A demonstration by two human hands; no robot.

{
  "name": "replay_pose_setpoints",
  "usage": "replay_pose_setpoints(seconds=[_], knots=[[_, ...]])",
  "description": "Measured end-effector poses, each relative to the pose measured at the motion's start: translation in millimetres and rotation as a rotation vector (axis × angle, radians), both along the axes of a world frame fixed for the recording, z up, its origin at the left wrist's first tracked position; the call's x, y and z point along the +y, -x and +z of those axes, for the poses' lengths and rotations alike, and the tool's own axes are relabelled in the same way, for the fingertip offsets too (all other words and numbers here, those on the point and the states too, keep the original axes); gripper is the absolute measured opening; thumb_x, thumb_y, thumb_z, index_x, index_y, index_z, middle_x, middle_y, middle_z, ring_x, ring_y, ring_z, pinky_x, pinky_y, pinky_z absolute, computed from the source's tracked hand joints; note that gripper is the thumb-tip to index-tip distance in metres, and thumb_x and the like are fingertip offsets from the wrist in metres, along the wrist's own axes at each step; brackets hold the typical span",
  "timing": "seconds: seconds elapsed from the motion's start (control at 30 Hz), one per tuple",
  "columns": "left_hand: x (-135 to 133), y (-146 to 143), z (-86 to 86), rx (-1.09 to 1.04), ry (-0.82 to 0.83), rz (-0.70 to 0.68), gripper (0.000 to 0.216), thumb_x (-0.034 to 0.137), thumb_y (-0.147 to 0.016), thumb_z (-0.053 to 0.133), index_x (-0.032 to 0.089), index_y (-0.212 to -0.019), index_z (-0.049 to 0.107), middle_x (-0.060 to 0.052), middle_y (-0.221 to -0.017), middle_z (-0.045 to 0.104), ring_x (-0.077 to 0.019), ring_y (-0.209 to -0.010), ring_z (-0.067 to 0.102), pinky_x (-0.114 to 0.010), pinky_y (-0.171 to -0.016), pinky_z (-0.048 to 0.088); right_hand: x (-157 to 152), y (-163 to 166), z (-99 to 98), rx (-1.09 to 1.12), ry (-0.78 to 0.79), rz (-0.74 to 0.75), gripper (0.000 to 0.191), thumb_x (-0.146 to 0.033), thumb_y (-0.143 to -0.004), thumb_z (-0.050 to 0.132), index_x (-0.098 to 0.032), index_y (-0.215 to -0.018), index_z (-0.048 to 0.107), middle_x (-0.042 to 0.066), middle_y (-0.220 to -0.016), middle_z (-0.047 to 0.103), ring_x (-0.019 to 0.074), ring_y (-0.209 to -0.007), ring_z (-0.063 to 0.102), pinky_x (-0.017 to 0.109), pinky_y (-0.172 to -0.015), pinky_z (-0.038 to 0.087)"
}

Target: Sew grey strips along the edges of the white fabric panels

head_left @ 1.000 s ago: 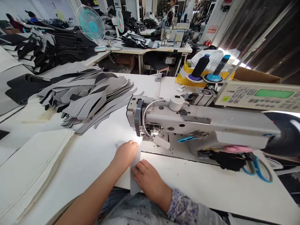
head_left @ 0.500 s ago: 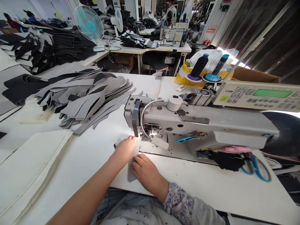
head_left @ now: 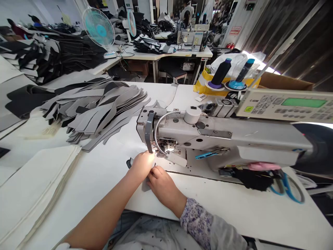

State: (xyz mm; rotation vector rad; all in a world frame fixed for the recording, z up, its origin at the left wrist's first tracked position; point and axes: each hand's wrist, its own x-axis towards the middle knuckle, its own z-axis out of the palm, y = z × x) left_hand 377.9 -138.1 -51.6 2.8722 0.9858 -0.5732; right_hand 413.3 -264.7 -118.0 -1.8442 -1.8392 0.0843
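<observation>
My left hand (head_left: pixel 142 166) is closed on a grey fabric piece (head_left: pixel 146 186), right beside the needle area of the sewing machine (head_left: pixel 166 128). Its fingertips are partly hidden near the presser foot, under the machine's lamp. Just to the right and nearer to me, my right hand (head_left: pixel 163 184) has its fingers bent together at the right edge of the same piece. Most of the fabric lies under both hands, and its lower end shows below them on the white table. A dark end of material pokes out left of my left hand.
Grey fabric strips (head_left: pixel 101 104) are heaped on the left, with pale sheets (head_left: pixel 39 187) nearer me. On the machine bed lie blue thread snips (head_left: pixel 208 154); blue-handled scissors (head_left: pixel 290 189) are at the right. Thread cones (head_left: pixel 221 73) and a control panel (head_left: pixel 286 106) stand behind.
The fabric has moved forward toward the machine, with less showing below my hands. My right hand has slid slightly forward and its fingers have drawn in beside my left hand.
</observation>
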Motion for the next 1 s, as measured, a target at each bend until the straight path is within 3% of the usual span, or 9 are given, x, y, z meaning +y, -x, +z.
replay_pose_setpoints(seconds=[0.23,0.37,0.53,0.67,0.8,1.0], knots=[[-2.6,-3.9,-11.6,-0.102,-0.004,0.109,0.028,0.011,-0.086,0.039,0.015,-0.091,0.067,-0.012,-0.090,0.068,-0.0216,-0.077,0.066,-0.031,-0.066,0.045,1.8,-0.8,-5.4,-0.002,-0.037,0.025,0.004,-0.016,-0.091,0.063,-0.016,-0.095,0.064,0.009,-0.101,0.063,0.0244,-0.099,0.056,0.038,-0.088,0.050],[-3.6,-4.8,-13.4,-0.130,-0.008,0.112,0.030,0.010,-0.086,0.037,0.014,-0.093,0.066,-0.012,-0.088,0.067,-0.0219,-0.072,0.064,-0.032,-0.064,0.045,3.8,-3.1,-5.3,0.020,-0.065,0.004,0.006,-0.017,-0.093,0.060,-0.015,-0.095,0.065,0.009,-0.100,0.064,0.0237,-0.098,0.055,0.038,-0.090,0.049],[14.4,27.8,-24.5,-0.353,-0.051,-0.096,0.031,0.012,-0.088,0.039,0.020,-0.096,0.068,-0.008,-0.100,0.067,-0.0213,-0.096,0.061,-0.031,-0.085,0.046,6.2,-6.5,-8.2,-0.004,-0.046,-0.002,0.013,-0.018,-0.090,0.064,-0.015,-0.103,0.063,0.011,-0.107,0.063,0.0256,-0.105,0.055,0.041,-0.094,0.048],[28.4,46.6,-33.4,-0.387,-0.024,-0.234,0.034,0.011,-0.089,0.040,0.024,-0.103,0.069,-0.005,-0.098,0.068,-0.0205,-0.094,0.059,-0.031,-0.084,0.044,8.3,-8.8,-9.9,-0.024,-0.026,-0.010,0.013,-0.016,-0.089,0.064,-0.014,-0.103,0.063,0.012,-0.109,0.061,0.0265,-0.106,0.054,0.041,-0.093,0.048],[26.0,42.0,-32.7,-0.363,-0.055,-0.312,0.031,0.008,-0.084,0.046,0.022,-0.100,0.068,-0.006,-0.094,0.068,-0.0218,-0.090,0.059,-0.033,-0.082,0.043,9.8,-10.7,-11.0,0.001,-0.032,-0.065,0.014,-0.017,-0.088,0.065,-0.014,-0.102,0.063,0.011,-0.108,0.061,0.0259,-0.103,0.054,0.038,-0.091,0.048],[27.2,28.7,-30.8,-0.340,-0.035,-0.323,0.026,0.010,-0.086,0.045,0.021,-0.092,0.067,-0.008,-0.090,0.066,-0.0219,-0.088,0.059,-0.033,-0.080,0.043,9.7,-11.1,-17.4,-0.029,0.016,-0.113,0.007,-0.016,-0.090,0.063,-0.016,-0.097,0.063,0.006,-0.091,0.059,0.0223,-0.088,0.055,0.035,-0.080,0.047]])
